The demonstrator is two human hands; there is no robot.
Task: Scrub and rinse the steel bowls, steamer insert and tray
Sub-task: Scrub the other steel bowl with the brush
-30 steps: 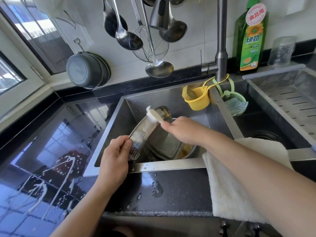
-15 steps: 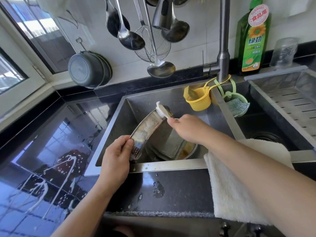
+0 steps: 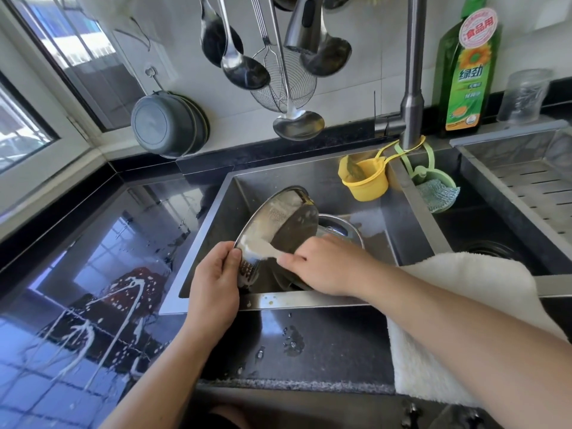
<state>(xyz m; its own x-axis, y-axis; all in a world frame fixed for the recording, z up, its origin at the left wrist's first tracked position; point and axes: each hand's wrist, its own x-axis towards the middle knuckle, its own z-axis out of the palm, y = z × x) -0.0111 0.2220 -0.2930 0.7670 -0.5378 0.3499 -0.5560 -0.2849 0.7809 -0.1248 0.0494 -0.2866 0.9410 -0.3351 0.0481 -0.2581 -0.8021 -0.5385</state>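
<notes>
The left hand (image 3: 216, 283) is clamping the soapy steamer insert (image 3: 272, 224) tilted over the sink (image 3: 411, 205) at 12 o'clock, exposing its face, while the right hand (image 3: 325, 264) is gripping a sponge (image 3: 263, 252) against it.

The right hand (image 3: 325, 264), seen a second ago raised near the upper rim of the tilted steel bowl (image 3: 278, 224), is now found low against the bowl's lower edge, close to the left hand (image 3: 215, 283). The white sponge (image 3: 263, 250), previously lifted clear above the rim, is now pressed to the bowl's outer wall, where a broad smear of white foam is left. The bowl is turned so more of its underside is shown.
</notes>
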